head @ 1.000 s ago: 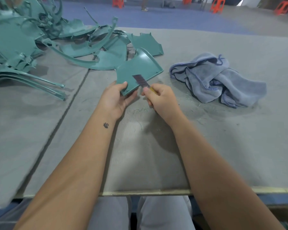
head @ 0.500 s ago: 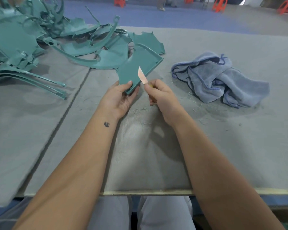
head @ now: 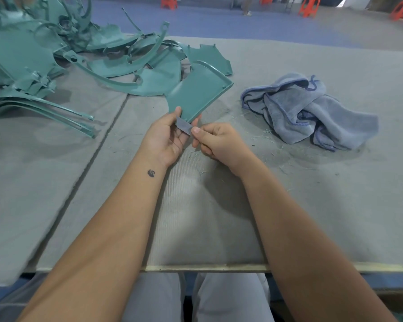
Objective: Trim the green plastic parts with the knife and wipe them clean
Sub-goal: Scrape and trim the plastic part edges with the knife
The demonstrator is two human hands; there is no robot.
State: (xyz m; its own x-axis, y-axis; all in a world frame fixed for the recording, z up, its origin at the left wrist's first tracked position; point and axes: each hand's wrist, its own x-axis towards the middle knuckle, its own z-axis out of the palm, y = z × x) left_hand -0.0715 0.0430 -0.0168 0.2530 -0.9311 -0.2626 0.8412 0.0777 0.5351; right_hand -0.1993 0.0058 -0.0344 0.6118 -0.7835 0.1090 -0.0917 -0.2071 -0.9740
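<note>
A flat green plastic panel (head: pixel 197 92) with a raised rim is tilted up from the table in front of me. My left hand (head: pixel 165 135) grips its near corner, thumb on top. My right hand (head: pixel 215 141) pinches a small knife, and its grey blade (head: pixel 183 125) lies against the panel's near edge, over my left palm. The knife's handle is hidden inside my fist. A crumpled blue-grey cloth (head: pixel 310 111) lies to the right of both hands.
A pile of green plastic parts (head: pixel 56 56) covers the far left of the grey felt table (head: pixel 219 217). Curved green strips (head: pixel 40 110) lie at the left. Thin green shavings (head: pixel 261 135) are scattered near the cloth. Orange stools (head: pixel 308 6) stand on the floor beyond.
The blade has dropped from the panel's right edge down to its near corner by my left palm. My right hand has moved toward me and leftward.
</note>
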